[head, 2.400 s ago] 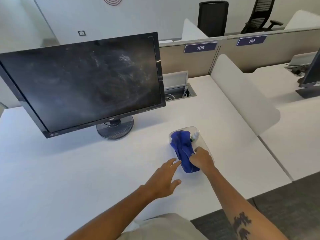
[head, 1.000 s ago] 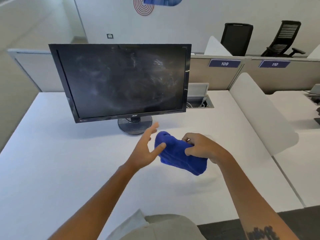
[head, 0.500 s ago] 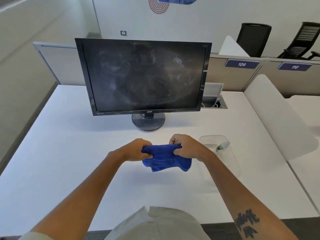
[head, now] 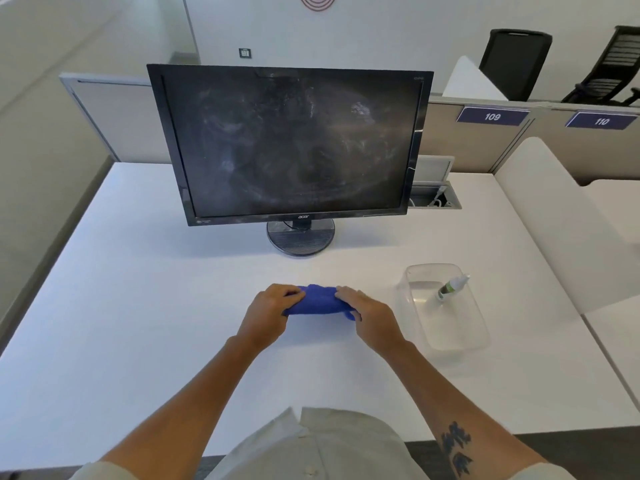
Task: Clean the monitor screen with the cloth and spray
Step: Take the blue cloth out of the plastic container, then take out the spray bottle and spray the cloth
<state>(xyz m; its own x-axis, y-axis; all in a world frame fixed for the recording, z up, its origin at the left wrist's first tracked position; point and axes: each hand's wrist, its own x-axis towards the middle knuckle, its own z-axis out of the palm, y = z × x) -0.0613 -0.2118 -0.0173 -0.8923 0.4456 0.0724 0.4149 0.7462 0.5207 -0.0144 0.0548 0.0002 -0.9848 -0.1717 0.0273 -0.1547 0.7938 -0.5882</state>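
Observation:
A black monitor (head: 294, 143) with a smeared, dusty screen stands on a round base at the back of the white desk (head: 138, 306). In front of it I hold a bunched blue cloth (head: 318, 301) low over the desk. My left hand (head: 270, 311) grips its left end and my right hand (head: 367, 315) grips its right end. A small spray bottle (head: 450, 287) with a white cap leans inside a clear plastic tray (head: 460, 337) to the right of my hands.
A white curved divider (head: 554, 209) borders the desk on the right. Behind the monitor's right side sits an open cable box (head: 434, 197). Beige partitions with signs 109 and 110 run along the back, with black office chairs (head: 512, 60) beyond.
My right hand lifted the cloth out of the tray and brought it to the desk's middle. My left hand took hold of its other end, and both lowered it towards the desk.

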